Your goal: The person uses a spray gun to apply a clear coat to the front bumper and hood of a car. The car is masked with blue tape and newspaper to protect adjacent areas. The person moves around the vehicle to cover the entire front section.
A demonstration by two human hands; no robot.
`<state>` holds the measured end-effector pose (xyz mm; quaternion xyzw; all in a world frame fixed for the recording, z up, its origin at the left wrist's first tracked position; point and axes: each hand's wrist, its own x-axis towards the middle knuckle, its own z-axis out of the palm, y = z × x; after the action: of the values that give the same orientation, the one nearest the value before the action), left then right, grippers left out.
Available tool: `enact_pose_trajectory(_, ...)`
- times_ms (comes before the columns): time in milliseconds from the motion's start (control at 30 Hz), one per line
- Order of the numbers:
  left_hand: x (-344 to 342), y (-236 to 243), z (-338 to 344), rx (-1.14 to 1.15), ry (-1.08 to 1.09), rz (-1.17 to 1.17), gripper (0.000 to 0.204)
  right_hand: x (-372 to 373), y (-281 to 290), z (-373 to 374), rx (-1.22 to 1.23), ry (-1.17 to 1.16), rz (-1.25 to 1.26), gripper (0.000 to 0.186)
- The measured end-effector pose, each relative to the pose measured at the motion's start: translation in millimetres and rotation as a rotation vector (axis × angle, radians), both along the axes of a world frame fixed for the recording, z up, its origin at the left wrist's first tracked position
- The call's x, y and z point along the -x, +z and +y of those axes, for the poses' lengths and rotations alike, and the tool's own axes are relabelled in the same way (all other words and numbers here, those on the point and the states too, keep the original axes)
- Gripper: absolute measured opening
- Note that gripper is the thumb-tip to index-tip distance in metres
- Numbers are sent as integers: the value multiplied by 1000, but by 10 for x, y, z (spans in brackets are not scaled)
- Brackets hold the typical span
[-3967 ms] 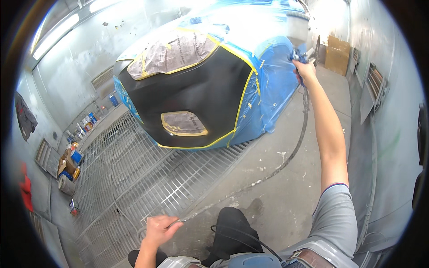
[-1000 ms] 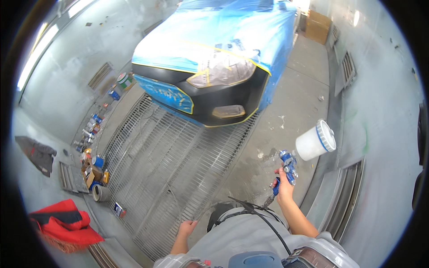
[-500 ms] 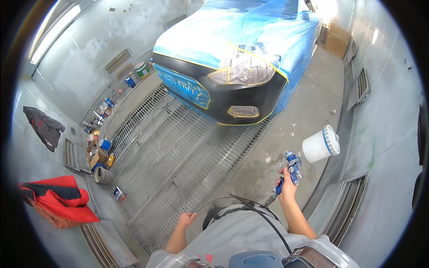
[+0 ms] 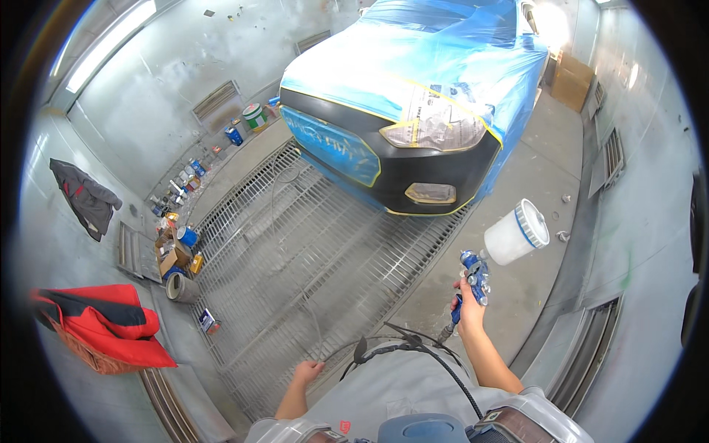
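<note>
My right hand (image 4: 470, 299) grips a blue spray gun (image 4: 474, 276) with a white cup (image 4: 506, 236) tilted to its right and a hose leading down from the handle. My left hand (image 4: 308, 371), low near my waist, is closed on a thin dark hose (image 4: 334, 351). Beyond them stands a car wrapped in blue plastic film (image 4: 332, 66), its dark front bumper (image 4: 399, 170) outlined in yellow tape. Paper masking (image 4: 436, 129) covers the headlight area, and a smaller patch (image 4: 430, 193) sits lower on the bumper.
A metal floor grate (image 4: 258, 295) adjoins a concrete strip (image 4: 532, 177). Along the left wall are several cans (image 4: 254, 117), a box (image 4: 175, 258) and a bucket (image 4: 182, 288). A grey jacket (image 4: 83, 196) and red garment (image 4: 103, 317) hang there; cardboard (image 4: 572, 81) stands at the far right.
Since four seconds ago, my right hand with the gun has dropped from bumper height to near my waist, and the car appears farther away. In the last second the view has shifted slightly.
</note>
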<state>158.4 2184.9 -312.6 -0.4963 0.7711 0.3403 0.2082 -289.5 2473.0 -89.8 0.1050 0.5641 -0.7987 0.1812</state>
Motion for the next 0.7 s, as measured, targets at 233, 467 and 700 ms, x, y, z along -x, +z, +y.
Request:
enact_pose_trajectory(233, -342, -66, -434, 28, -88, 9, 55, -364, -4, -338, 16, -14, 17, 21)
enact_pose_trajectory(467, -470, -6, -803, -16, -84, 10, 53, -610, -48, -436, -1, -78, 14, 21)
enact_pose_trajectory(700, -372, 37, -1011, -15, -146, 8, 53, -787, -7, -444, -17, -170, 11, 18)
